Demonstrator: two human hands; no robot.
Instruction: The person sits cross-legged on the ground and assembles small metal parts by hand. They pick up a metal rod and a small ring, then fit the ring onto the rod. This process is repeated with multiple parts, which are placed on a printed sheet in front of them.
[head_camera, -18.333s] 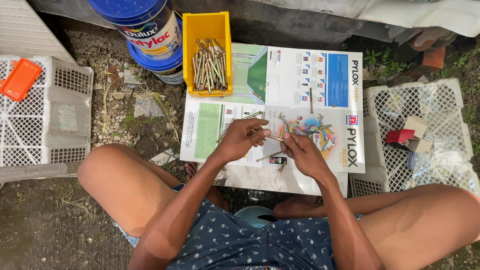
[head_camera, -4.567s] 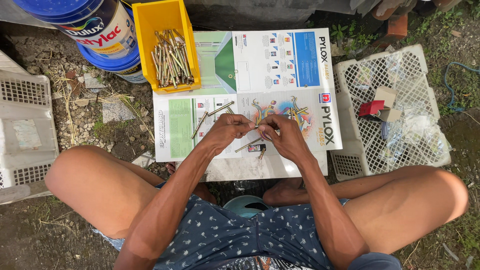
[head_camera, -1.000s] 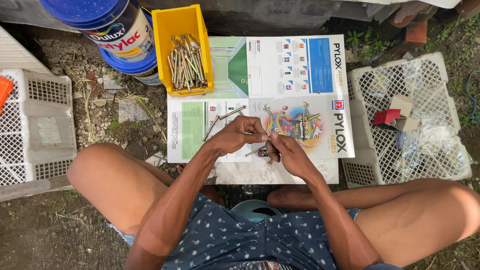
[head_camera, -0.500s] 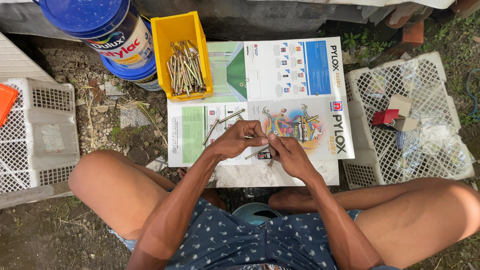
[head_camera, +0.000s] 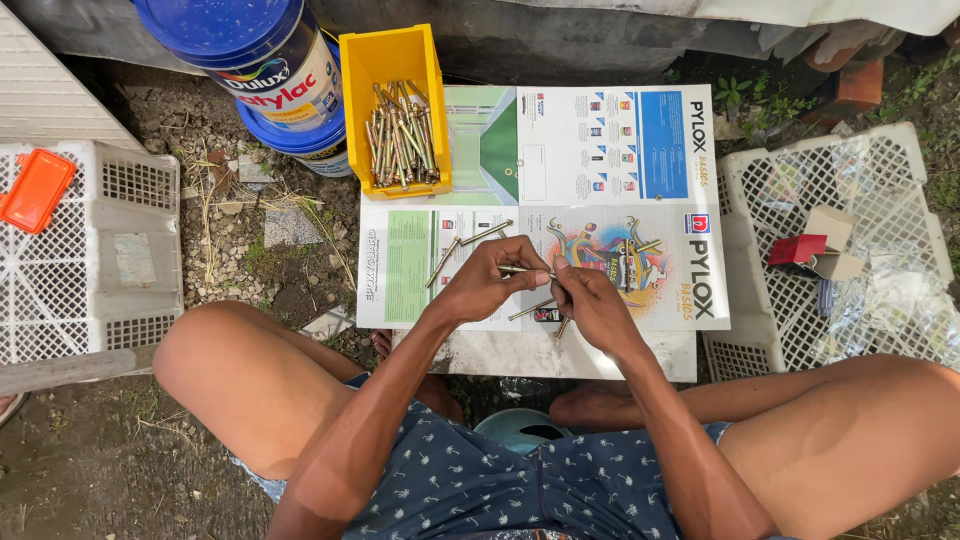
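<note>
Bare dirt and gravel underfoot, and a person sits cross-legged at a low table (head_camera: 480, 352) spread with glossy printed sheets (head_camera: 600, 150). Both hands are up over the near middle of the sheets. Left hand (head_camera: 487, 283) has its grip pinched down tight on a long metal bolt (head_camera: 527, 270), thumb and fingers closed round the shank, the bolt lying almost level and pointing right. Right hand (head_camera: 592, 300) meets it there, fingertips closed on the right end of that same bolt; whether a nut sits between those fingers, I can't tell, it's too small. So the bolt is held between the two hands, just above the paper, not resting on it.

Loose bolts (head_camera: 470, 243) lie on the sheet just left of the left hand, a pair crossing at an angle. Another bolt (head_camera: 532, 309) pokes out below the hands, next to a small dark object (head_camera: 548, 315) on the paper. More bolts lie right of the right hand, on the colourful print.

Far side, a yellow bin (head_camera: 393, 55) holds a heap of the same bolts. Left of it, two blue paint buckets (head_camera: 250, 60), stacked. A white plastic crate (head_camera: 90, 250) sits on the left with an orange lid (head_camera: 37, 189) on its top. Another white crate (head_camera: 850, 240) on the right holds a red box (head_camera: 798, 248) and clear plastic bags.
</note>
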